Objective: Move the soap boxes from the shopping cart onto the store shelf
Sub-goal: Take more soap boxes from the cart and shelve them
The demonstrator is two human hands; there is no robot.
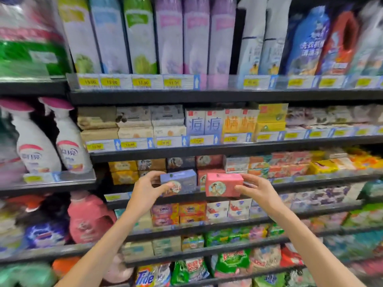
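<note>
Head view: store aisle, tiers of dark shelves packed with soap, detergent bottles and bags, yellow price tags along the edges. The cart is not in view.

Left hand (149, 188) grips a blue soap box (178, 182), thumb on its front face, fingers over the top left corner. Right hand (256, 188) grips a pink soap box (224, 184) by its right end, thumb low on the front, fingers behind. Both boxes are in the air just in front of the middle shelf (310, 183), side by side, close but apart.

Each box lies with its long axis left-right, printed front face toward the camera, top slightly tipped back. Matching boxes (209, 161) sit in the row behind.

Step in hand, likely: setting both boxes on the shelf. To do it well, keep them level, fronts facing out, slide each straight back into its own colour's stack, clear the shelf lip and price rail, let go only once the base rests flat.
</note>
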